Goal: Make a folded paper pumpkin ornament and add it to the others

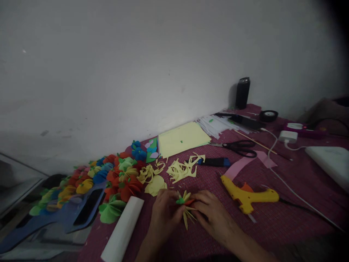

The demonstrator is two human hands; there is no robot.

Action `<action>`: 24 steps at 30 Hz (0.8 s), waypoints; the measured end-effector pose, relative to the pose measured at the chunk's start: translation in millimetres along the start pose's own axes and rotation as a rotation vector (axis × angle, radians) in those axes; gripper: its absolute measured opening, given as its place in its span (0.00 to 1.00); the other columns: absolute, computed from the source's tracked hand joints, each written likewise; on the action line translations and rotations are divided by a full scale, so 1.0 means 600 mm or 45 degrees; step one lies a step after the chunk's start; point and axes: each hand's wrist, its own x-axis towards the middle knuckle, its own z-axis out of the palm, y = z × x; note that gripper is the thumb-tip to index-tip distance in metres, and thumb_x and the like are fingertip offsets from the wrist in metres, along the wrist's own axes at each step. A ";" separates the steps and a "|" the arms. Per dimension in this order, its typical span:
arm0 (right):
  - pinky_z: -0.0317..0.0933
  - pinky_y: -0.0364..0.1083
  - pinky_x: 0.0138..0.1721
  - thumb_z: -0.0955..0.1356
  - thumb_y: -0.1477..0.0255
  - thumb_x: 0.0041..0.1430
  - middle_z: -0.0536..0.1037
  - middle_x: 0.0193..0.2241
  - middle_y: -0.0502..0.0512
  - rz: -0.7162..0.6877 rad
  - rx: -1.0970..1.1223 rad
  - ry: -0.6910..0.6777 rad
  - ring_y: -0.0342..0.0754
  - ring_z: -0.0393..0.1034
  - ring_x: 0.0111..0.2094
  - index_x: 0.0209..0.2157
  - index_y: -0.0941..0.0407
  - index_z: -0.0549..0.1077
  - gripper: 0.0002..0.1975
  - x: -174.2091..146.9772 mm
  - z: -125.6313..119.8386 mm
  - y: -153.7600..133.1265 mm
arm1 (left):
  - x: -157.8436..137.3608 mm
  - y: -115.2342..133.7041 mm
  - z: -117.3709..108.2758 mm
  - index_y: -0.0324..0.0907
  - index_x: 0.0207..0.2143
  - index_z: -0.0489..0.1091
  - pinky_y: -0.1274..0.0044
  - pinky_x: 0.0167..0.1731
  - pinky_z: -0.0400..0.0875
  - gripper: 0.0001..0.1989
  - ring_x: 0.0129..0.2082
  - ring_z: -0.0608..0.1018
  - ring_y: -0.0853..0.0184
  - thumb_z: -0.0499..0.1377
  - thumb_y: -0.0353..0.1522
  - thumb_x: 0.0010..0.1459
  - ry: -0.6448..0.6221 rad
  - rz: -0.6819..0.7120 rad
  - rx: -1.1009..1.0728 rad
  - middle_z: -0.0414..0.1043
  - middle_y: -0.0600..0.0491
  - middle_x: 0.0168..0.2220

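Between both hands at the near middle of the table is a yellow folded-paper flower point(187, 215) with thin petals fanned out, a green bit on top and an orange-red bit at its right. My left hand point(167, 210) pinches it from the left, fingers closed near the green bit. From the other side, my right hand point(209, 211) grips its petals, fingers bent around them. Fingers partly hide its middle. Pale yellow paper circles point(156, 185) lie just beyond my left hand. Right of my right hand rests a yellow glue gun point(251, 198).
Many-coloured folded-paper pieces point(131, 187) are heaped at left, near a white roll point(124, 229). Yellow scraps point(182, 170), a cutter point(215, 162), black scissors point(240, 146) and yellow sheets point(185, 138) lie beyond. A black can point(242, 92) stands by the wall; a white cable point(286, 185) crosses the right side.
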 end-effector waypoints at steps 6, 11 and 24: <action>0.62 0.49 0.43 0.65 0.80 0.57 0.75 0.39 0.52 0.011 0.001 -0.011 0.48 0.65 0.42 0.38 0.52 0.73 0.11 0.001 0.000 -0.002 | 0.002 -0.012 0.005 0.46 0.42 0.68 0.72 0.40 0.68 0.17 0.38 0.73 0.64 0.61 0.25 0.49 -0.078 -0.024 -0.105 0.69 0.52 0.37; 0.62 0.48 0.42 0.65 0.79 0.57 0.75 0.38 0.51 0.018 -0.011 -0.014 0.47 0.65 0.42 0.38 0.52 0.74 0.11 0.001 -0.001 -0.005 | -0.003 -0.017 0.007 0.47 0.43 0.67 0.72 0.44 0.68 0.16 0.41 0.73 0.65 0.60 0.25 0.51 -0.113 -0.025 -0.191 0.69 0.52 0.39; 0.61 0.48 0.42 0.65 0.77 0.59 0.75 0.39 0.52 0.012 -0.021 -0.023 0.47 0.65 0.41 0.38 0.53 0.74 0.08 0.003 0.001 -0.004 | -0.003 -0.002 0.014 0.50 0.50 0.62 0.70 0.46 0.69 0.24 0.47 0.70 0.65 0.55 0.21 0.53 -0.118 0.118 -0.240 0.67 0.51 0.43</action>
